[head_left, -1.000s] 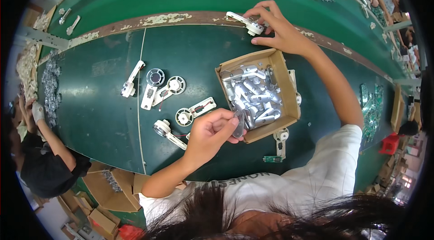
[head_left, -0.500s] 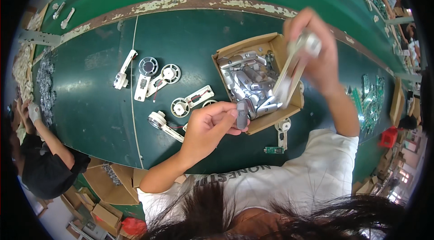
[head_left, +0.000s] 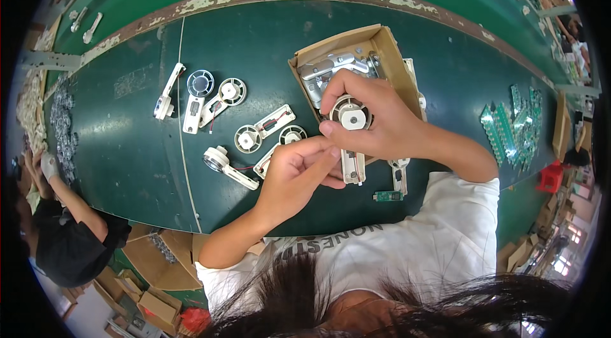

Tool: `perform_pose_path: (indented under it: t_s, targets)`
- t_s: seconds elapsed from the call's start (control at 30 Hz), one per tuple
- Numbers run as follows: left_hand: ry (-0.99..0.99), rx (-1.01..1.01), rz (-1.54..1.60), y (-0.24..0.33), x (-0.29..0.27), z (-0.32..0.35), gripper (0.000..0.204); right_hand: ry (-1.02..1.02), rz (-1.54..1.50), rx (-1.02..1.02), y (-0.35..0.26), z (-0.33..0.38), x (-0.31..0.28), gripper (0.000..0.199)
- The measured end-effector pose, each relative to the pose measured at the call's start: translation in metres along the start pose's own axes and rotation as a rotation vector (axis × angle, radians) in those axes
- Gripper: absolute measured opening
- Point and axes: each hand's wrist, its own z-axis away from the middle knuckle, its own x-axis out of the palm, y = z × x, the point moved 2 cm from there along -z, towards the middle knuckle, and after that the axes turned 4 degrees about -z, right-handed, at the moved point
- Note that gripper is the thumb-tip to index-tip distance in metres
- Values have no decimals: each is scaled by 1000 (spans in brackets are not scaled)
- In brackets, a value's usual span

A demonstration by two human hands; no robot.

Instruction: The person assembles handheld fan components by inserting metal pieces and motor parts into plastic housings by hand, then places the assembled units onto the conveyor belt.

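Observation:
In front of me, my right hand [head_left: 382, 118] grips a white handheld fan body by its round, spoked head [head_left: 353, 114]. The open white handle [head_left: 353, 167] points down toward me, past the front side of the cardboard box [head_left: 347, 39]. Close against the handle's left edge, my left hand [head_left: 296, 169] is closed in a pinch. What lies between its fingers is hidden; no grey cover shows there now. Silver-grey covers [head_left: 331, 67] fill the box, partly blocked by my right hand.
Several white fan bodies [head_left: 248, 138] lie on the green table to the left, some with red wires. Near the box's right front lies another fan body with a small green circuit board [head_left: 388, 196]. Green circuit boards [head_left: 503, 131] are heaped farther right. A co-worker's arm [head_left: 70, 195] is at far left.
My right hand has brought the fan body down and left from beside the box to my left hand. The grey cover seen in my left hand is now out of sight.

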Motion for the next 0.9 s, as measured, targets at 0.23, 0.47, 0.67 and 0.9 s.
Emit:
perform_pose_path:
  t_s: [0.23,0.47,0.67,0.9]
  targets:
    - [-6,-24,37,-5,-3,-2,25,49,80,-90,4,2,3,19]
    - [-3,-19,47,-5,-1,-3,23,58,107,-81,9,4,5,18]
    - [-6,-18,50,-4,1,-5,21,50,129,-101,11,6,5,19]
    - [-14,252,-45,-9,9,-1,15,81,51,-140,9,4,9,17]
